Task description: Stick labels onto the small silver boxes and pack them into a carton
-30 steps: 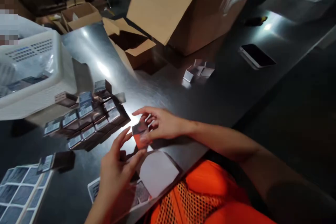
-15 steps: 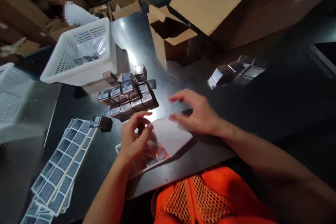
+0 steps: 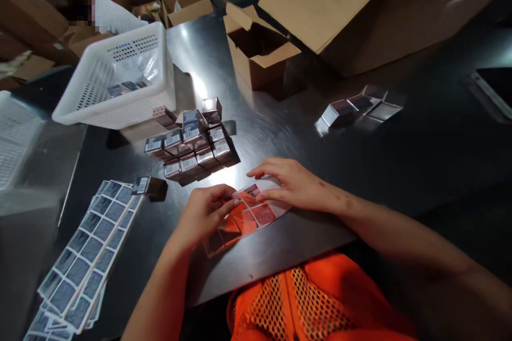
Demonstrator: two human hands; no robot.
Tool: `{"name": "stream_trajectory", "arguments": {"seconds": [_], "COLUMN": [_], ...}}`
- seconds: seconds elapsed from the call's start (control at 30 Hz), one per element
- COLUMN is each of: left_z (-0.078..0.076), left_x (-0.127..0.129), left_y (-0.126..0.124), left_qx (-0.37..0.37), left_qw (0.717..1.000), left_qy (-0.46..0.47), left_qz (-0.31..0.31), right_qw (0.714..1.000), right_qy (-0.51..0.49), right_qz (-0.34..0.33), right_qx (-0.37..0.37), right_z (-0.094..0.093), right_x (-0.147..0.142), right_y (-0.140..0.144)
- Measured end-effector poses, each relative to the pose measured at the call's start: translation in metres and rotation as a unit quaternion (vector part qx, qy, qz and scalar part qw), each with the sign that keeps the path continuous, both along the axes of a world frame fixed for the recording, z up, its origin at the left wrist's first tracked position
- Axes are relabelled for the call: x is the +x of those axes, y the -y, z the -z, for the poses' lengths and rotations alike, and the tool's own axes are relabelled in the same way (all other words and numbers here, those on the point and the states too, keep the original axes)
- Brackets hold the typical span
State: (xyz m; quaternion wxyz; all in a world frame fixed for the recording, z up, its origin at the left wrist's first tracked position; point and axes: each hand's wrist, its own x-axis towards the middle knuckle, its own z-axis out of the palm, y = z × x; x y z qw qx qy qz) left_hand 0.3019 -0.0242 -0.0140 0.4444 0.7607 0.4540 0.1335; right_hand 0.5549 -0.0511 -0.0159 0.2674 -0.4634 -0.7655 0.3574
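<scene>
A sticker sheet with a grid of squares, tinted orange by reflection, lies on the metal table close to my body. My left hand is closed at its left part, thumb and index finger pinching there. Over the sheet's right end rests my right hand, thumb and fingers apart. Just beyond them sits a cluster of small shiny boxes with barcode labels, some stacked. One more small box lies to the left, touching a pile of sticker sheets.
A white plastic basket with small boxes inside stands at back left. An open carton and a large cardboard box are behind. Shiny folded pieces lie right, near a phone-like device. Another person's sleeve shows far back.
The sheet's raised white flap has come down, and its printed squares now show. My right hand has lowered onto the sheet. My left fingers have closed together.
</scene>
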Motion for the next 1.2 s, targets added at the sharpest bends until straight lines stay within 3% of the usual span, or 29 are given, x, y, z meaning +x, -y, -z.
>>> {"name": "stream_trajectory", "arguments": {"seconds": [0.13, 0.2, 0.23, 0.3, 0.4, 0.47, 0.5, 0.57, 0.67, 0.77, 0.87, 1.0, 1.13, 1.2], "left_z": [-0.005, -0.004, -0.003, -0.001, 0.000, 0.000, 0.001, 0.003, 0.007, 0.010, 0.013, 0.014, 0.011, 0.007], "left_x": [0.004, 0.005, 0.006, 0.008, 0.013, 0.015, 0.015, 0.016, 0.018, 0.019, 0.019, 0.016, 0.017, 0.019], "left_y": [0.003, 0.005, 0.006, 0.008, 0.008, 0.006, 0.005, 0.004, 0.004, 0.005, 0.002, 0.001, 0.006, 0.009], "left_qx": [0.040, 0.062, 0.074, 0.087, 0.092, 0.105, 0.115, 0.132, 0.141, 0.140, 0.128, 0.098, 0.059, 0.050], "left_qw": [0.999, 0.996, 0.994, 0.988, 0.982, 0.978, 0.975, 0.971, 0.972, 0.975, 0.979, 0.979, 0.967, 0.951], "left_qy": [-0.028, -0.060, -0.081, -0.121, -0.146, -0.146, -0.142, -0.132, -0.111, -0.087, -0.046, 0.030, 0.098, 0.172], "left_qz": [0.012, -0.007, -0.020, -0.043, -0.077, -0.108, -0.125, -0.149, -0.153, -0.147, -0.152, -0.174, -0.228, -0.251], "right_qw": [0.995, 0.997, 0.999, 0.991, 0.932, 0.911, 0.911, 0.922, 0.926, 0.925, 0.931, 0.930, 0.913, 0.899], "right_qy": [-0.033, -0.011, 0.007, 0.039, 0.004, -0.070, -0.100, -0.115, -0.032, 0.083, 0.134, 0.111, 0.063, 0.062], "right_qz": [-0.019, -0.014, -0.008, -0.011, -0.106, -0.156, -0.149, -0.074, 0.003, -0.036, -0.058, -0.048, -0.016, -0.038], "right_qx": [-0.095, -0.079, -0.034, 0.127, 0.347, 0.376, 0.371, 0.361, 0.377, 0.370, 0.334, 0.348, 0.404, 0.432], "right_z": [0.003, 0.007, 0.009, 0.014, 0.012, 0.004, -0.003, -0.015, -0.029, -0.033, -0.032, -0.029, -0.023, -0.016], "right_x": [-0.005, -0.007, -0.008, -0.010, -0.011, -0.012, -0.013, -0.018, -0.036, -0.062, -0.084, -0.084, -0.050, -0.034], "right_y": [0.002, 0.003, 0.003, 0.005, 0.008, 0.007, 0.003, -0.014, -0.060, -0.111, -0.137, -0.129, -0.093, -0.071]}}
